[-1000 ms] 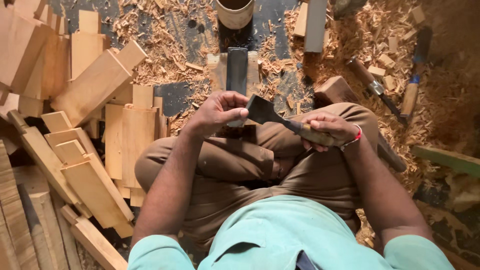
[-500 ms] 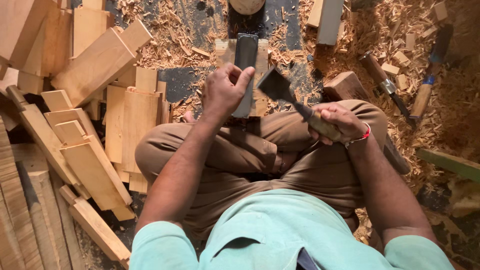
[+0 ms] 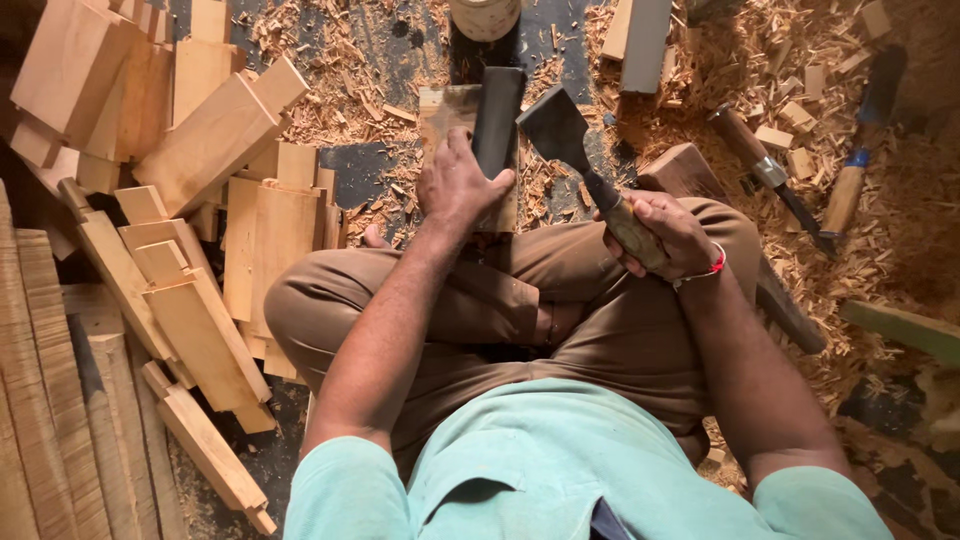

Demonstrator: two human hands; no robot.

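head view: i see left hand [image 3: 455,185] gripping stiff dark block [image 3: 497,120] upright, right hand [image 3: 665,232] clenched round heavy chisel [image 3: 560,130] handle

- Left hand [image 3: 458,185] reaches forward, arm nearly straight, fingers curled in a grip, palm down.
- Right hand [image 3: 662,232] is closed in a fist, elbow bent, wrist over the knee.

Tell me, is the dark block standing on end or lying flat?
Standing on end. The dark block rises lengthwise from a wooden slab, gripped near its base by the left hand. The right hand holds a chisel beside it.
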